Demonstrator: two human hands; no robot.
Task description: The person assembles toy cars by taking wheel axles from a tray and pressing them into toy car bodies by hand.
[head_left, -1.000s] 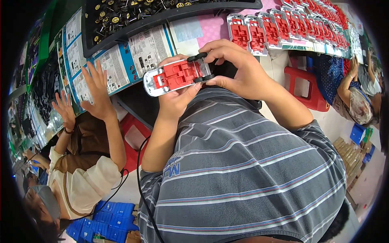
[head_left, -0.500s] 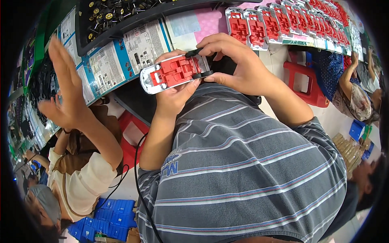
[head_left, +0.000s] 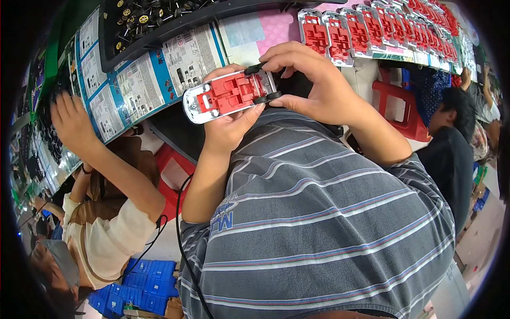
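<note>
Over my lap, my left hand (head_left: 228, 127) grips a toy car body (head_left: 228, 94) from beneath, its underside facing up. The body has a silver-white shell with a red inner piece. Dark wheels (head_left: 260, 99) show at its right end. There, my right hand (head_left: 308, 72) closes on a wheel axle (head_left: 271, 82), thumb at the near wheel and fingers at the far wheel. Whether this axle is seated in the body or only against it, I cannot tell. My left fingers are partly hidden behind the shell.
A black tray (head_left: 175, 33) of small wheels and axles stands on the bench at the back left, beside printed card sheets (head_left: 138, 85). Rows of red-and-silver car bodies (head_left: 357, 32) line the back right. A co-worker's hand (head_left: 71, 119) is at the left; a person in dark clothing (head_left: 451, 154) is at the right.
My hands and the car body stay almost in place. At left, the co-worker's raised hand has dropped onto dark pieces. On the right, a dark-clothed person has moved forward, nearer the bench.
</note>
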